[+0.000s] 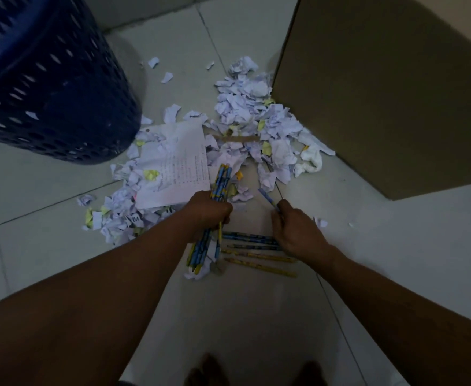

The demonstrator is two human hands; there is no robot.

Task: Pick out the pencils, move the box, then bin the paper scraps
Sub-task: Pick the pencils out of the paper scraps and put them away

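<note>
Gripping pencil bundle mid-length, L hand; R hand pinches lone pencil end.

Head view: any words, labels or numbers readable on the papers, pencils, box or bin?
Printed sheet: rows of small print, too blurred to read.
Scrap at the pile's near-left edge: bold black letters, possibly "M", unsure.
Pencils: patterned wraps, nothing legible.
Cardboard box and blue bin: no text visible.
</note>
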